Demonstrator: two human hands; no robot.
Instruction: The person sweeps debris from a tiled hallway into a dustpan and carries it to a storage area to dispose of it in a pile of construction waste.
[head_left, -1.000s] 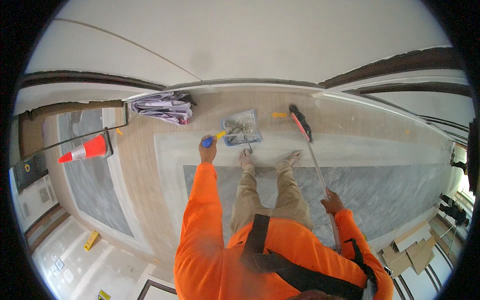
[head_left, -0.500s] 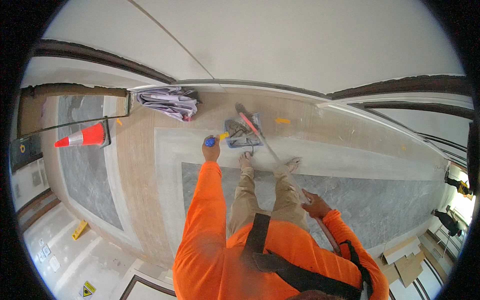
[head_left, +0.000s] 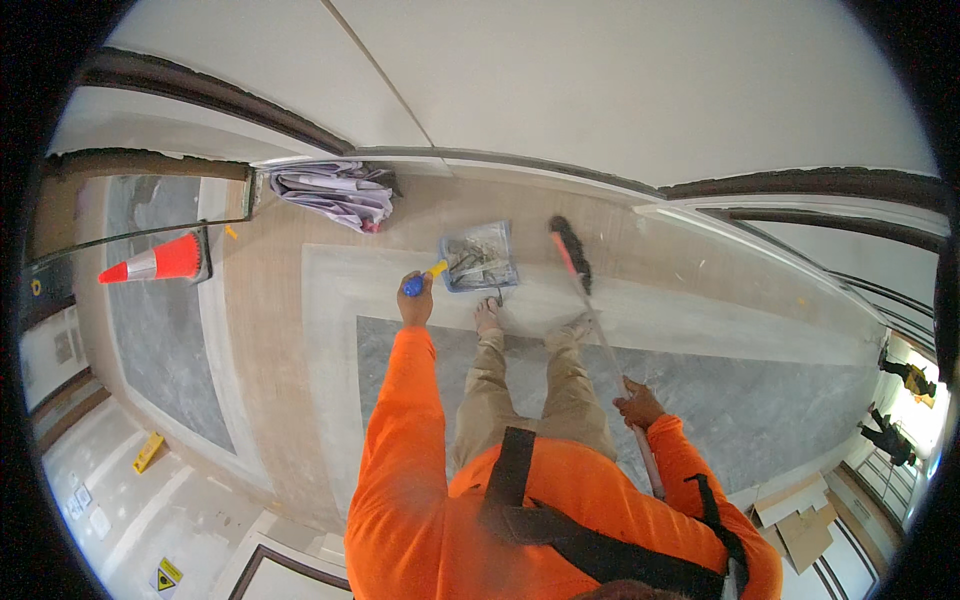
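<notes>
OK, both hands loaded. Left hand (head_left: 416,308) is curled tight round the blue-and-yellow plastic handle (head_left: 413,286) of a square, blue-rimmed, pale-bottomed dustpan (head_left: 511,266). Handle-to-pan joint is hard to make out from up here; looks like one tool.

Pan is on the tan-and-grey floor (head_left: 680,385), nearer the far edge, where the white wall (head_left: 620,100) comes down, and just beyond the bare left foot (head_left: 487,315). Grey debris (head_left: 470,262) spread across its base.

Right hand (head_left: 638,402) has fingers wrapped round the long pale pole of a broom with a red neck and black bristles (head_left: 573,255). Pole slants from the right forearm up past the right foot (head_left: 575,325); bristle head is right of the pan, apart from it.

Around: crumpled lilac plastic sheeting (head_left: 330,195) against the far edge of the floor, left of the pan. Red cone with a white band (head_left: 165,260) further left, toward the floor's far left corner. Tan cardboard sheets (head_left: 808,540) near the floor's near right corner. Two people in dark clothes (head_left: 888,438) at the right end.
</notes>
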